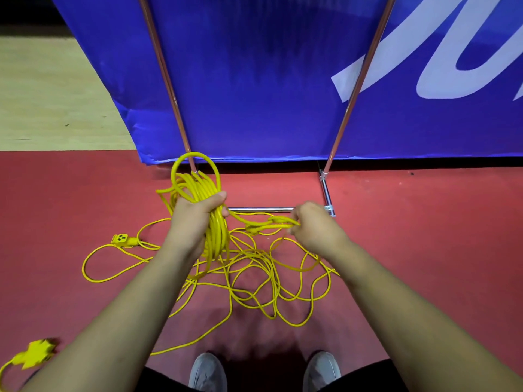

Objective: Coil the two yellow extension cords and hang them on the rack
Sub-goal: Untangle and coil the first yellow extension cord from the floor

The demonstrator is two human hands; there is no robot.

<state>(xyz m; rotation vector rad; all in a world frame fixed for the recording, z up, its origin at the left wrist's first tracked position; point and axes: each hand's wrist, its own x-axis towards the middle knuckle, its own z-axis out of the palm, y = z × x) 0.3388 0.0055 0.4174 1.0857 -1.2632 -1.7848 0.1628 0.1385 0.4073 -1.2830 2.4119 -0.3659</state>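
My left hand (195, 219) grips a bundle of several yellow cord loops (198, 185), held upright in front of me. A strand with a knot-like tangle (256, 229) runs from the bundle to my right hand (314, 224), which pinches it. Below my hands a loose tangle of yellow cord (254, 278) sprawls on the red floor. A yellow socket end (123, 240) lies at the left. Another yellow socket end (35, 353) lies at the bottom left, blurred. The metal rack's two poles (353, 97) and its base bar (260, 209) stand just beyond my hands.
A large blue banner (254, 80) with white lettering hangs right behind the rack. The floor is red mat (424, 236), with pale wooden floor (51, 94) at the far left. My two grey shoes (208, 372) stand at the bottom edge.
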